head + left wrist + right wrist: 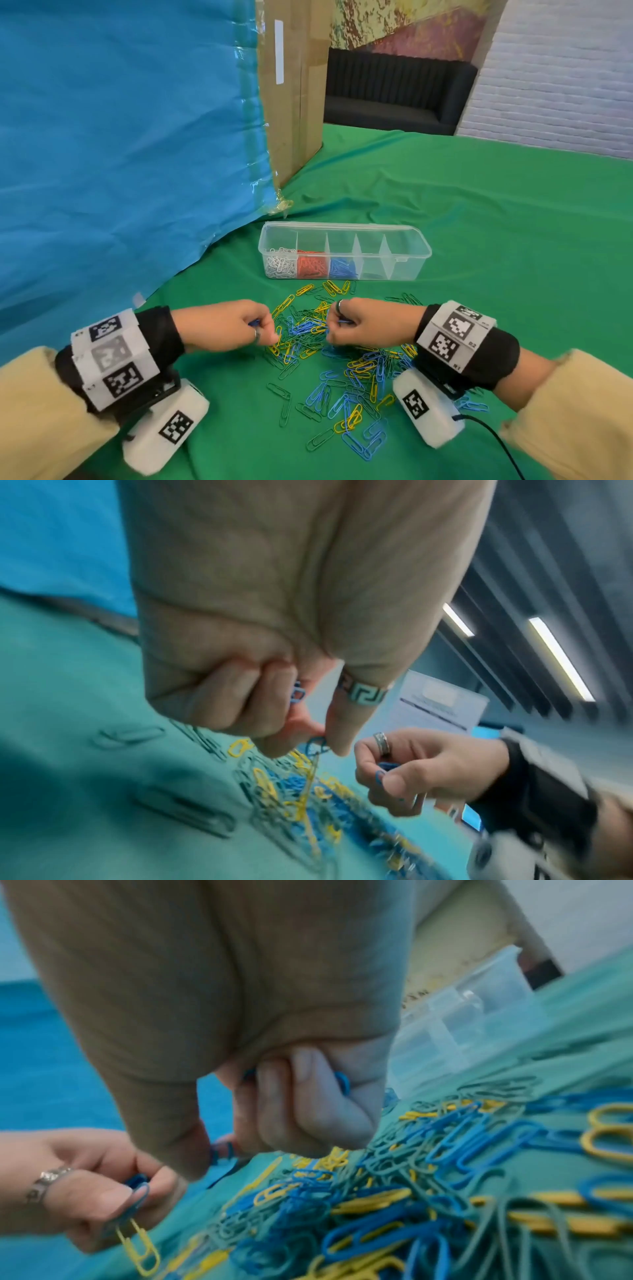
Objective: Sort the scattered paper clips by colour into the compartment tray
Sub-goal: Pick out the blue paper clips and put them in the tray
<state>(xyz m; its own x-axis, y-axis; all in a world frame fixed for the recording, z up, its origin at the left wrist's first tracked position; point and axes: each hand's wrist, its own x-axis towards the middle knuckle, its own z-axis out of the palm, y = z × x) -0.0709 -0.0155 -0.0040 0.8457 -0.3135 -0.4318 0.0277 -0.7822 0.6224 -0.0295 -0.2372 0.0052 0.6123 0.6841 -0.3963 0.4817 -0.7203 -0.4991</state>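
A green cloth [479, 212] covers the surface, creased toward its far edge. At the far left a blue sheet [120, 137] hangs over a tall cardboard box [298, 102]. Beyond the far edge stand a black sofa [394, 92], a white brick wall [561, 68] and a mottled, colourful wall [404, 24]. Strip lights [558, 656] glow overhead.

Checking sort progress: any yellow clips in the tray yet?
No: the compartment tray holds only white clips, red clips and blue clips; its two right compartments show no yellow.
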